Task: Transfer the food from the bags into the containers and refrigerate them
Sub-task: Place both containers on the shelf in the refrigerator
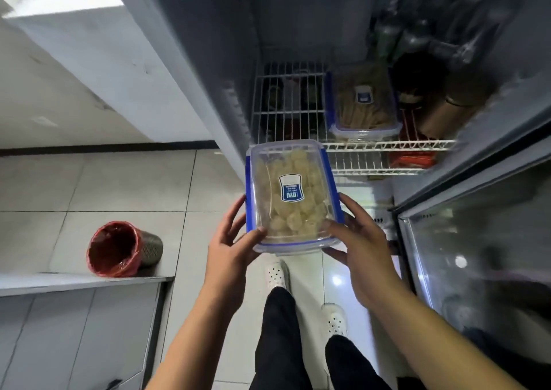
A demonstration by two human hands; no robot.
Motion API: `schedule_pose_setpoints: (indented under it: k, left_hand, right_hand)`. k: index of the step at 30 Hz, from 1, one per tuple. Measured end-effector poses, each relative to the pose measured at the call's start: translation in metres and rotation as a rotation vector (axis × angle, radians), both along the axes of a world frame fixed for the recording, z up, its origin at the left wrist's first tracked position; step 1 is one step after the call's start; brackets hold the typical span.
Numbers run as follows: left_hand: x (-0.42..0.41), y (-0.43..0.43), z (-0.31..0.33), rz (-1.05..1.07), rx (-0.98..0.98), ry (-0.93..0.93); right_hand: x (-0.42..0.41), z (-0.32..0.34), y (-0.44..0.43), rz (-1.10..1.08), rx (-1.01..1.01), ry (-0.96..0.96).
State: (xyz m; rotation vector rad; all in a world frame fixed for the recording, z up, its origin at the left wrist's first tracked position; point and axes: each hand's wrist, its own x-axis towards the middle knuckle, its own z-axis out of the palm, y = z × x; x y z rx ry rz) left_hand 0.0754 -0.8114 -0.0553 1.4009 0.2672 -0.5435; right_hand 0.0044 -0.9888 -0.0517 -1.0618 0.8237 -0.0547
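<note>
Two-handed now, gripping the lidded container [286,163] of pale food at its near corners, left hand [229,249] and right hand [362,246] curled round it, in front of the fridge's wire shelf [286,103]; blue label [290,188], writing unreadable

Free wire shelf [286,103] left of lidded container [362,103]; dark bottles [417,41] at right.

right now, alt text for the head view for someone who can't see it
A person's left hand and right hand hold a lidded clear container of pale food before an open fridge. A similar container sits on its wire shelf.
</note>
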Motion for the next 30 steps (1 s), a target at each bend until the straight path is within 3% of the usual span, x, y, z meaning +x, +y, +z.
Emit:
schedule_pose_setpoints:
  k: [8, 14, 16, 19, 21, 24, 30]
  left_hand:
    - [0.089, -0.029, -0.034, -0.047, 0.015, -0.065]
    - [0.098, -0.044, -0.046, -0.036, 0.015, -0.123]
    - [0.087, -0.045, -0.050, -0.036, 0.173, -0.320]
    - [0.069, -0.048, -0.061, -0.255, 0.760, -0.922]
    - [0.066, -0.056, -0.065, -0.387, 0.996, -1.156]
    - [0.077, -0.071, -0.060, -0.437, 1.114, -1.259]
    - [0.103, -0.085, -0.050, -0.559, 1.214, -1.295]
  right_hand:
    - [0.086, -0.029, -0.013, -0.081, -0.020, 0.002]
    - [0.111, -0.036, -0.025, -0.133, -0.014, 0.016]
    - [0.112, -0.037, -0.025, -0.140, -0.010, 0.018]
    - [0.111, -0.036, -0.026, -0.167, 0.000, 0.007]
    - [0.113, -0.036, -0.026, -0.197, 0.012, -0.006]
    - [0.118, -0.035, -0.027, -0.242, 0.028, -0.010]
    - [0.119, -0.033, -0.034, -0.200, 0.080, -0.023]
